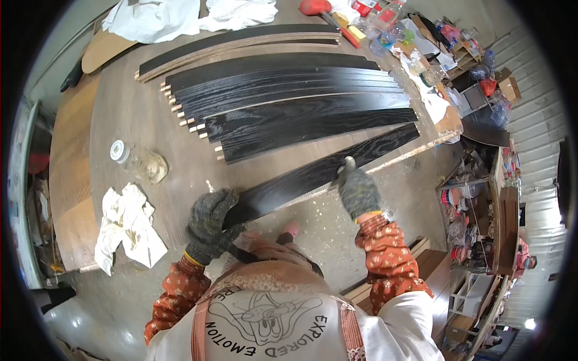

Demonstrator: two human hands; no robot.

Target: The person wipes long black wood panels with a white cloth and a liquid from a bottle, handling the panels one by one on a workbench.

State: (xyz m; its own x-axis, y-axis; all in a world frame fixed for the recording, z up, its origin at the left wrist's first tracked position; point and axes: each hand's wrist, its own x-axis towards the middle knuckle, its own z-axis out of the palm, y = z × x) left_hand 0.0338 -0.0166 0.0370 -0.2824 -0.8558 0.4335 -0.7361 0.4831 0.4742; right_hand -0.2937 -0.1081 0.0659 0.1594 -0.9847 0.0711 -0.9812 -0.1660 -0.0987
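A long black wood-grained board (295, 180) lies slantwise along the near edge of the table. My left hand (211, 222), in a dark grey knit glove, is closed around its near left end. Toward the board's right half, at its near edge, is my right hand (359, 194), gloved alike. Its fingers are curled, and a small pale tip shows at their top; what it holds I cannot make out. Beyond lie several black boards (313, 127) side by side, with pale wooden dowels (201, 127) sticking out of their left ends.
More black strips (241, 43) lie farther back on the table (129, 90). At left stand a lidded glass jar (141, 161) and a crumpled white cloth (129, 225). A red-handled tool (316, 7) and plastic bottles (385, 42) crowd the far right. Cluttered shelves (475, 204) stand to the right.
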